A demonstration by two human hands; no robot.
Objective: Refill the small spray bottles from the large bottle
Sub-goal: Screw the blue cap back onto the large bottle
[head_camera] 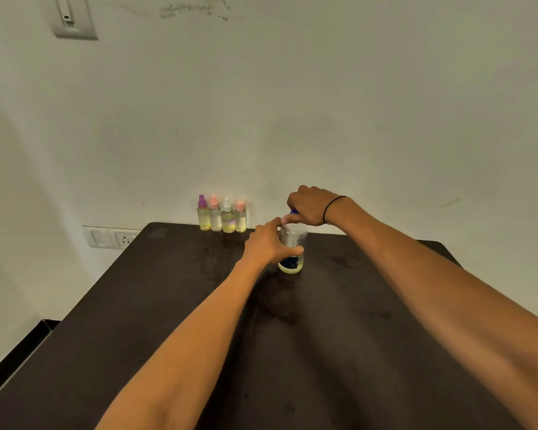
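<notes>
The large clear bottle [292, 252] stands upright on the dark table [168, 305], with a little yellowish liquid at its bottom and a blue-and-white label. My left hand [266, 243] grips its body from the left. My right hand [308, 206] closes over its blue cap [293, 211] from above, and most of the cap is hidden. Several small spray bottles [222, 217] stand in a row at the table's far edge against the wall, with purple, pink, white and pink tops, each holding pale yellow liquid.
A white wall rises right behind the table. A switch and socket plate [112, 238] sits on the wall at the table's far left corner, and another switch [72, 17] is high up on the left. The table's left edge drops to a black ledge [22, 346].
</notes>
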